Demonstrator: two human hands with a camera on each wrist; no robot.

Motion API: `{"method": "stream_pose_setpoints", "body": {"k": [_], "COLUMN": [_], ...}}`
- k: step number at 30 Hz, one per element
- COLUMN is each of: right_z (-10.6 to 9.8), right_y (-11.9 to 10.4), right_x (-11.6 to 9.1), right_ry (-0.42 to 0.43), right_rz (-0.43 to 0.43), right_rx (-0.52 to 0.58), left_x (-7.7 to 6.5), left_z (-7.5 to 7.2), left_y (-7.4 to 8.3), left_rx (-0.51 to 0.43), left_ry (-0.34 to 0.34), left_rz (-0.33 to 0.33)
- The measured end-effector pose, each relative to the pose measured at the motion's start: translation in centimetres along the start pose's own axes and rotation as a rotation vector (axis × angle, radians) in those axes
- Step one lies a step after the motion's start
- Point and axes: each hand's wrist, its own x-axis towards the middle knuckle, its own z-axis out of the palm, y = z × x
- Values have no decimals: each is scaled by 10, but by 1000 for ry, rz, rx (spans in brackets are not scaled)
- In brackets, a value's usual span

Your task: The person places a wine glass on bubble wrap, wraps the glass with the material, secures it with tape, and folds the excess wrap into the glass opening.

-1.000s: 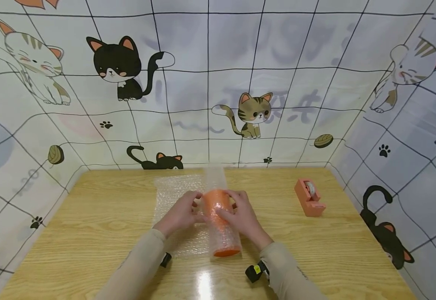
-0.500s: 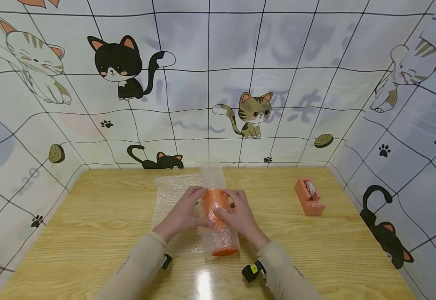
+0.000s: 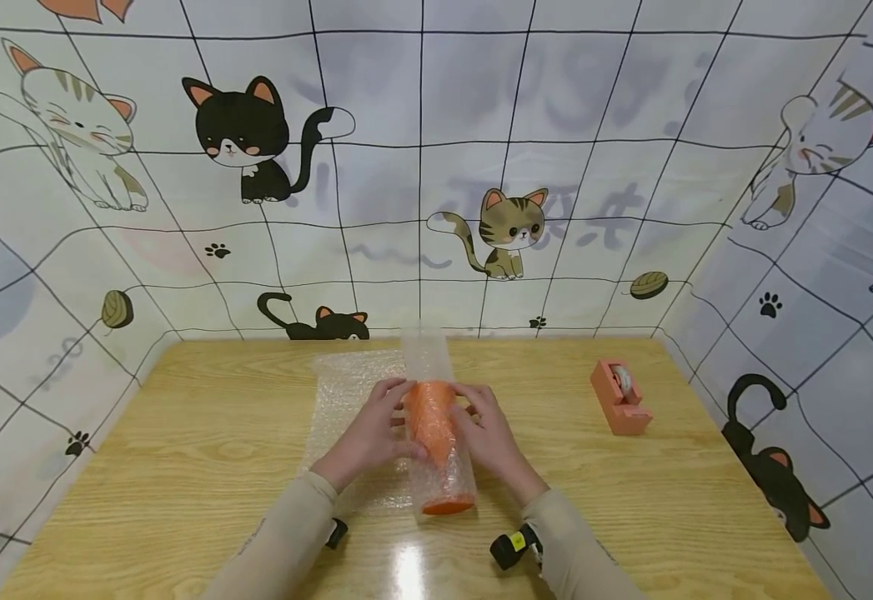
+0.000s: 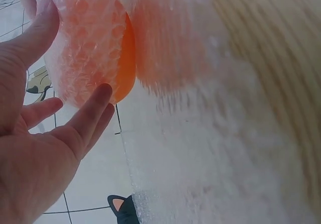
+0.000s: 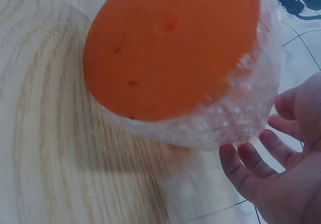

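An orange cylinder (image 3: 433,421) lies on the table with bubble wrap (image 3: 454,475) around it, one round end towards me. Its flat orange end (image 5: 170,48) fills much of the right wrist view, with a small dimple in the middle. My left hand (image 3: 372,432) holds the wrapped cylinder's left side, thumb near its middle and index finger by the far end. My right hand (image 3: 490,433) holds its right side. Fingertips (image 5: 228,156) of that hand rest at the edge of the wrap in the right wrist view. Loose bubble wrap (image 3: 342,392) spreads flat to the left.
A pink tape dispenser (image 3: 619,400) stands at the right on the wooden table (image 3: 226,425). A strip of bubble wrap (image 3: 427,354) extends past the cylinder's far end towards the cat-print backdrop (image 3: 376,183), which encloses the table's back and sides.
The wrapped cylinder has shifted slightly left between my hands. My right thumb has moved from the top of the wrap to its right side. The tape dispenser has stayed put.
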Motion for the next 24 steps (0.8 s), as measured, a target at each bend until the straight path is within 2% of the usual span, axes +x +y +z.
{"method": "stream_pose_setpoints", "body": {"k": [6, 10, 20, 24], "right_z": [-4, -4, -2, -2], "right_y": [2, 3, 5, 5], "right_x": [0, -1, -2, -3], "right_ry": [-12, -46, -84, -105], "right_rz": [-28, -16, -31, 30], "right_rx": [18, 37, 51, 73], "left_x": [-2, -5, -11, -11], "left_z": [-2, -5, -10, -12], "left_y": [-3, -4, -10, -14], "left_rx": [-26, -45, -40, -23], "left_ry": [-7, -20, -46, -36], "left_rz": [5, -7, -28, -59]}}
